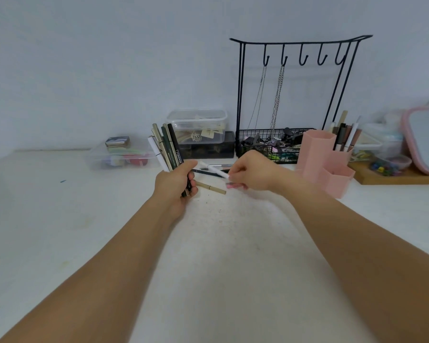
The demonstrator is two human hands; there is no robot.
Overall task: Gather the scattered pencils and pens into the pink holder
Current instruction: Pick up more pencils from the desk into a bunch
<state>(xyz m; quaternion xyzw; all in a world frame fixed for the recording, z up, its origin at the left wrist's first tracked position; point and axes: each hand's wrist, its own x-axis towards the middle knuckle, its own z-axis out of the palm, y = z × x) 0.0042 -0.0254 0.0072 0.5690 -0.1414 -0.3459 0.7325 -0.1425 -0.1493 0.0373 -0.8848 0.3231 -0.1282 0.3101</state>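
Left hand [175, 185], frame centre, fist wrapped round a fanned bundle of black, olive and white pens [166, 147] pointing up. Right hand [252, 173] just beside, fingertips pinching a slim white pen [214, 170] (a beige pencil [211, 188] flat on the white table [60, 219] beneath). Right of centre, pink plastic hexagonal holder [318, 154], several pens upright in its rear compartment.

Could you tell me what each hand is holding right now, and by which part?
The left hand grips a bundle of pens by their lower ends. The right hand pinches a white pen at one end.
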